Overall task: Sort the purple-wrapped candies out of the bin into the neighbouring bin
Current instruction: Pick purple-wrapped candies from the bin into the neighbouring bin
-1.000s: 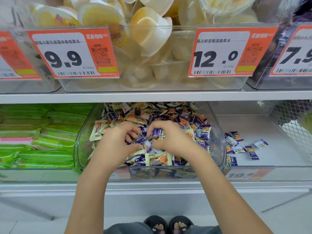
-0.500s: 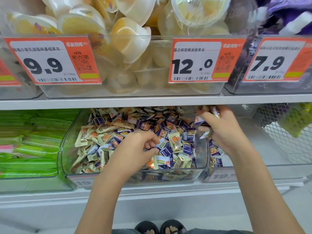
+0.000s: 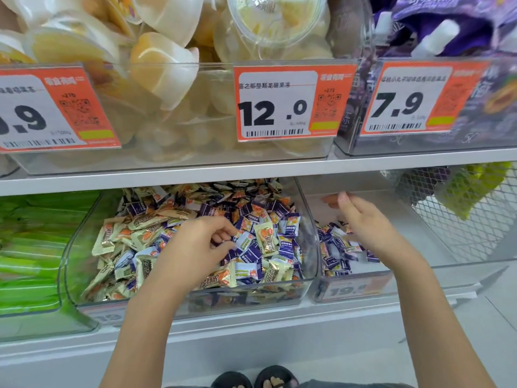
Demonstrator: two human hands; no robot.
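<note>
A clear bin (image 3: 195,302) on the lower shelf holds a heap of mixed candies, gold-wrapped and purple-wrapped (image 3: 288,246). My left hand (image 3: 201,247) lies in this heap with its fingers curled, pinching at a purple-wrapped candy by the thumb. The neighbouring clear bin (image 3: 419,247) to the right holds a small pile of purple-wrapped candies (image 3: 335,249) at its front left. My right hand (image 3: 363,222) hovers over that pile, fingers straight and spread, holding nothing.
A bin of green packets (image 3: 30,247) stands on the left and a wire basket (image 3: 470,219) on the right. The upper shelf edge (image 3: 251,172) hangs close above the bins, carrying jelly cups and orange price tags (image 3: 288,105).
My right hand carried candies from the mixed bin over the dividing wall and let them go into the right bin; it is now open. My left hand stayed in the heap.
</note>
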